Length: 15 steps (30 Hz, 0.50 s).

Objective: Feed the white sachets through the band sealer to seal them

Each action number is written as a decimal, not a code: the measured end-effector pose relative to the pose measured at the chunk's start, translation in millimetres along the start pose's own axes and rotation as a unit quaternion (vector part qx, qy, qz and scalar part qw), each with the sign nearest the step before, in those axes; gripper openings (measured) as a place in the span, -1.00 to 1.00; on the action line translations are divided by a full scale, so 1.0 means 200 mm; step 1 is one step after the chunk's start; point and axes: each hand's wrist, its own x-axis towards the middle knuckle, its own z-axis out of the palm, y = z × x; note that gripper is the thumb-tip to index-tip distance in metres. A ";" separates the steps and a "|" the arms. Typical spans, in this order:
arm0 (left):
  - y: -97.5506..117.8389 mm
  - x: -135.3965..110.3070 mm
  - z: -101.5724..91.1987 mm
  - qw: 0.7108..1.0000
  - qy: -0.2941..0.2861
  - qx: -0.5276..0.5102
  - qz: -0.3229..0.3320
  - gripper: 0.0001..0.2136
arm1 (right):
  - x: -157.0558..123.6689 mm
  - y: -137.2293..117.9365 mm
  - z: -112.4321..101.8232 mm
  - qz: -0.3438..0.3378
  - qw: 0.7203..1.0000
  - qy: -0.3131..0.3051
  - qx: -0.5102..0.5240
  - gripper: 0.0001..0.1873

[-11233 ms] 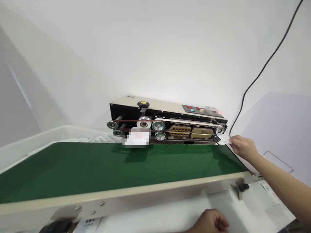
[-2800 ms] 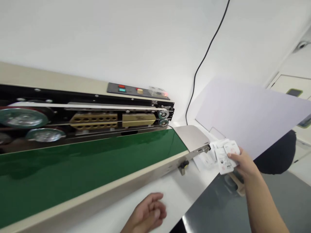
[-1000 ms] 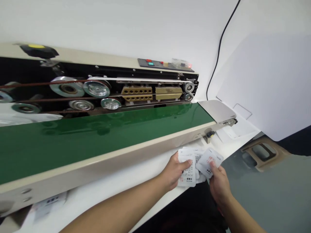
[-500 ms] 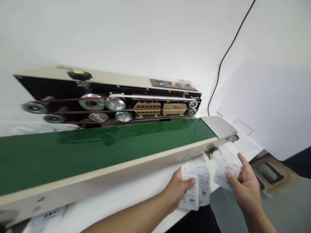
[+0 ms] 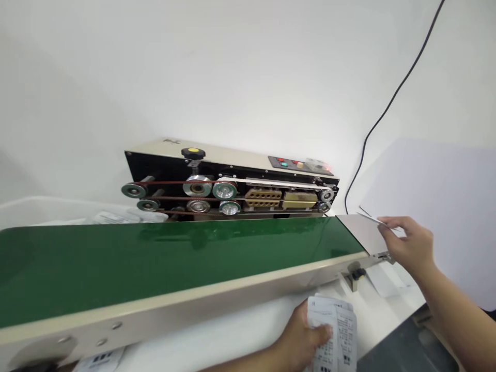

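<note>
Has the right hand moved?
Yes, forward: the right hand was in front of the green conveyor belt, now beside its metal end plate.

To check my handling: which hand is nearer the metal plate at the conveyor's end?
The right hand is nearer, over the outer end of the metal plate, holding a thin sachet. The left hand is farther, below the belt's front rail, holding a stack of sachets.

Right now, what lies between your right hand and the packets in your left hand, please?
In the head view, a black conveyor knob and a white sheet lie between the right hand and the packets.
</note>
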 end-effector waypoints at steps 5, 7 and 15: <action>-0.03 0.03 -0.03 0.999 -0.032 -0.002 0.023 -0.48 | 0.10 0.10 0.23 -0.175 0.983 -0.025 -0.058 -0.87; -0.04 0.04 -0.06 0.997 -0.058 0.015 0.044 -0.48 | 0.11 0.11 0.29 -0.183 0.981 -0.035 -0.059 -0.85; -0.12 0.14 -0.18 0.994 -0.069 0.068 0.045 -0.42 | 0.11 0.16 0.44 -0.163 0.981 -0.106 0.013 -0.82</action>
